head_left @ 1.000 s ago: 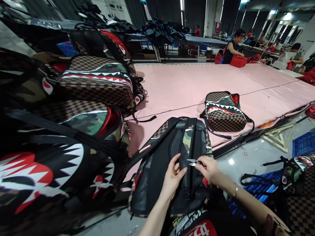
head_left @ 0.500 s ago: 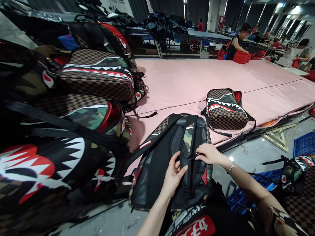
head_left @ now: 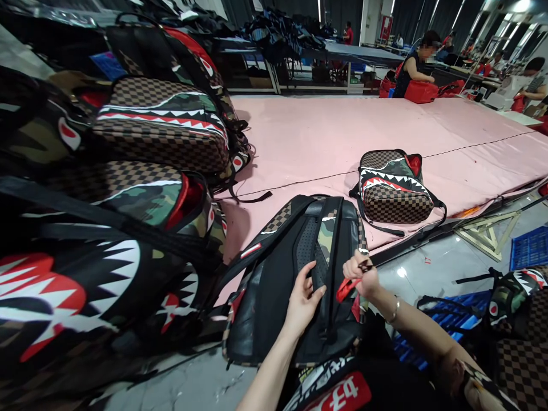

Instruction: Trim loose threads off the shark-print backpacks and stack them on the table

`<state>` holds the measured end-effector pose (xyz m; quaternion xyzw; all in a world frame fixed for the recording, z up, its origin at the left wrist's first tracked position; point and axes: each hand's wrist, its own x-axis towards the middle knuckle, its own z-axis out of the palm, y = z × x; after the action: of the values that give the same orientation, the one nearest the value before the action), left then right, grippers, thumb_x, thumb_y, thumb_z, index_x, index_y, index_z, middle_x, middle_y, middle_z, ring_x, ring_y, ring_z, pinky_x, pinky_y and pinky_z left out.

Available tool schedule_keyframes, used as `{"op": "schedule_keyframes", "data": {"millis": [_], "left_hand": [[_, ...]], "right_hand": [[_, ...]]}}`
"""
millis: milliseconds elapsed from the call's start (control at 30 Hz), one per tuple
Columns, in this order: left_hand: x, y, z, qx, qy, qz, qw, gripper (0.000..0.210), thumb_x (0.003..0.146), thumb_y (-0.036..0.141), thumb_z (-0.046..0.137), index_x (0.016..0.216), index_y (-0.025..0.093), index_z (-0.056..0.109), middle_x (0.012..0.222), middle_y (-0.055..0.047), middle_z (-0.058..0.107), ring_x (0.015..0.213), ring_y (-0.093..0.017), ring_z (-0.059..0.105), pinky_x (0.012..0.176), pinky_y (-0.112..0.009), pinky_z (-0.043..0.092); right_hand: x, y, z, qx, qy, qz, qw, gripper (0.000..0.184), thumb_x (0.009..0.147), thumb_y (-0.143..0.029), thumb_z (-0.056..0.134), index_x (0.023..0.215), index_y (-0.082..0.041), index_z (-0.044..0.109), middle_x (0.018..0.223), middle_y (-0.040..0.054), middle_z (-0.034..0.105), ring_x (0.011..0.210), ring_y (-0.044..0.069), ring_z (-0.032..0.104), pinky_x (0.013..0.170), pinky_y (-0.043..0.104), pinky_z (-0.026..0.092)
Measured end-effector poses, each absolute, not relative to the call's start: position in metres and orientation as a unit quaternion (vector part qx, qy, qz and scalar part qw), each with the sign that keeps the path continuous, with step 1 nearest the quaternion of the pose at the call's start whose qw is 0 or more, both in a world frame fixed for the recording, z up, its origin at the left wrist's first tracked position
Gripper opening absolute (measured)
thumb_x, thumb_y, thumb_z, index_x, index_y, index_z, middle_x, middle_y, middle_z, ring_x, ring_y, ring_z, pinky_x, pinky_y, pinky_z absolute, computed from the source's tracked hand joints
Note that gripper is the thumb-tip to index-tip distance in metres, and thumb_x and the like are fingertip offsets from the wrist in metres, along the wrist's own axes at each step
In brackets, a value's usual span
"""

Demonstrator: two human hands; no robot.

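Note:
A black backpack [head_left: 278,297] with checkered and camouflage trim lies back side up in front of me, its shoulder straps spread over the padded panel. My left hand [head_left: 302,302] rests on that panel beside a strap, thumb and forefinger apart and the other fingers curled, holding nothing. Over the pack's right edge, my right hand [head_left: 362,275] is closed in a fist around a small red and brown piece [head_left: 346,289]. Its red part hangs below the fist and a brown checked bit shows on top; the rest is hidden in my fingers.
Shark-mouth backpacks [head_left: 162,125] are piled at the left. A smaller backpack [head_left: 396,188] stands on the pink-covered table [head_left: 299,131]. Blue crates [head_left: 531,251] and another bag [head_left: 514,302] are at lower right. A person [head_left: 417,65] handles red bags at the far end.
My right hand has lifted off the strap and turned into a fist, with the red and brown piece now showing. My left hand has stayed almost in place.

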<state>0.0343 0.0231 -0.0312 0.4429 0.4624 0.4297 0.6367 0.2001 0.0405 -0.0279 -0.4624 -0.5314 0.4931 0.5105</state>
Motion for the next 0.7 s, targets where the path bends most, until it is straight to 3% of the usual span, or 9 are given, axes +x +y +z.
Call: {"op": "schedule_keyframes", "data": {"millis": [67,133,300,400,500,700], "left_hand": [[0.032,0.024,-0.037,0.451,0.474,0.425,0.626,0.067,0.068,0.025,0.067,0.127,0.020,0.035,0.078,0.002,0.060,0.079,-0.015,0.061,0.079,-0.030,0.048],[0.031,0.024,-0.041,0.463,0.468,0.418,0.626,0.069,0.069,0.027,0.066,0.129,0.022,0.033,0.080,0.001,0.060,0.081,-0.017,0.062,0.080,-0.033,0.048],[0.027,0.026,-0.046,0.536,0.509,0.400,0.542,0.060,0.069,0.033,0.064,0.125,0.024,0.042,0.100,-0.005,0.055,0.078,-0.015,0.060,0.075,-0.034,0.052],[0.026,0.030,-0.045,0.630,0.536,0.379,0.415,0.045,0.068,0.033,0.065,0.112,0.026,0.057,0.114,-0.007,0.047,0.093,-0.019,0.056,0.077,-0.035,0.051],[0.030,0.036,-0.041,0.685,0.542,0.359,0.328,0.030,0.070,0.034,0.064,0.099,0.025,0.064,0.114,-0.007,0.048,0.105,-0.024,0.050,0.083,-0.038,0.049],[0.050,0.035,-0.033,0.683,0.543,0.379,0.307,0.010,0.072,0.029,0.061,0.073,0.021,0.066,0.101,-0.007,0.054,0.098,-0.024,0.053,0.086,-0.041,0.044]], "right_hand": [[0.206,0.036,-0.013,-0.424,-0.489,0.495,0.580,0.057,0.086,-0.061,0.024,0.044,-0.023,0.016,0.040,-0.0051,0.018,0.040,0.010,0.026,0.045,0.026,0.029],[0.213,0.035,-0.002,-0.407,-0.460,0.503,0.608,0.057,0.085,-0.059,0.033,0.043,-0.022,0.021,0.040,-0.0047,0.022,0.042,0.010,0.029,0.046,0.026,0.029],[0.223,0.032,-0.015,-0.516,-0.464,0.514,0.504,0.047,0.079,-0.060,0.044,0.058,-0.018,0.048,0.056,-0.0035,0.041,0.051,0.009,0.036,0.049,0.022,0.030],[0.220,0.019,-0.037,-0.542,-0.503,0.511,0.437,0.032,0.070,-0.048,0.062,0.078,-0.017,0.058,0.065,-0.0034,0.047,0.060,0.010,0.042,0.056,0.022,0.035],[0.210,0.005,-0.050,-0.543,-0.529,0.535,0.372,0.035,0.064,-0.037,0.069,0.090,-0.016,0.060,0.059,-0.0067,0.042,0.053,0.007,0.036,0.051,0.020,0.031],[0.193,0.000,-0.052,-0.574,-0.491,0.531,0.383,0.030,0.061,-0.034,0.070,0.081,-0.013,0.060,0.048,-0.0107,0.029,0.045,0.005,0.024,0.044,0.019,0.022]]}}
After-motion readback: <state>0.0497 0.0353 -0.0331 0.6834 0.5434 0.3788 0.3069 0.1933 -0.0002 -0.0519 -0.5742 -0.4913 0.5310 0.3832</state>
